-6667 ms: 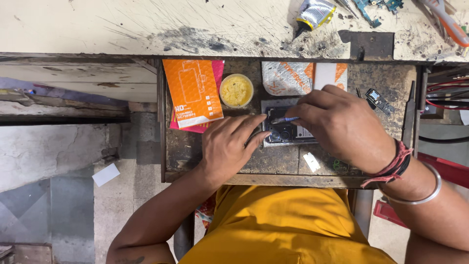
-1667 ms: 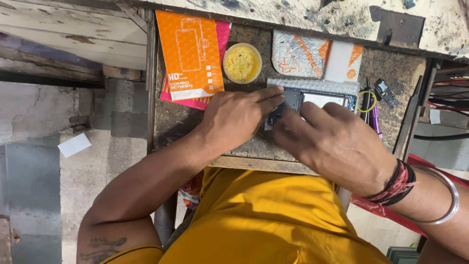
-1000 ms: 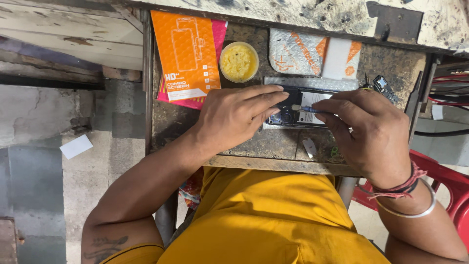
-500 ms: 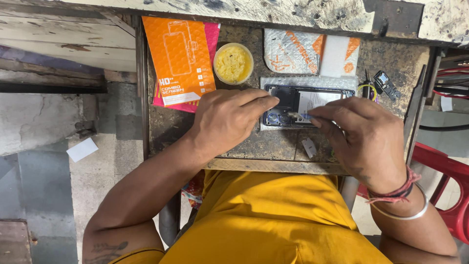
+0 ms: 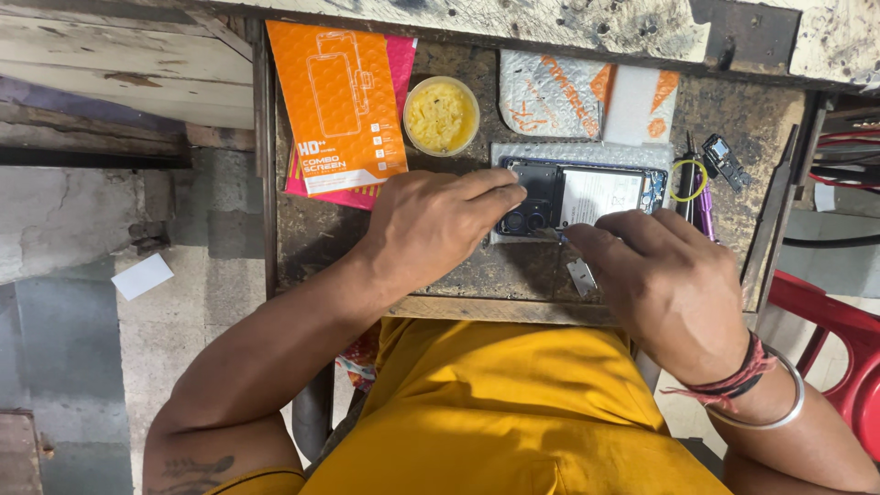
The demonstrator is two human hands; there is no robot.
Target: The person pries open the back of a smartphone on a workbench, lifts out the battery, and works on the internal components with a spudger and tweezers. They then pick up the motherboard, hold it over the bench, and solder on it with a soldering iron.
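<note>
Phone: an opened dark smartphone with its back cover off (image 5: 587,194) lies flat on a sheet of clear bubble wrap (image 5: 642,154), near the middle of the small worn wooden table (image 5: 312,247), closer to its right edge. Its inside shows a pale rectangular battery, round camera lenses at the left end and a blue board strip at the right end.
Left hand: the left hand (image 5: 431,225) rests palm down on the table, fingers stretched to the phone's left end, fingertips touching it and holding it steady.
Right hand: the right hand (image 5: 665,275) is curled with fingertips pinched narrowly over the phone's near edge; what they pinch I cannot tell.
Container: a small round yellow plastic tub (image 5: 441,115), lidless, sits toward the far edge of the table, filled with a yellowish paste.
Packages: an orange flat screen package (image 5: 344,105) lies on a pink padded envelope (image 5: 401,69) at the far left corner; a silver and orange padded pouch (image 5: 555,92) lies beside the tub.
</note>
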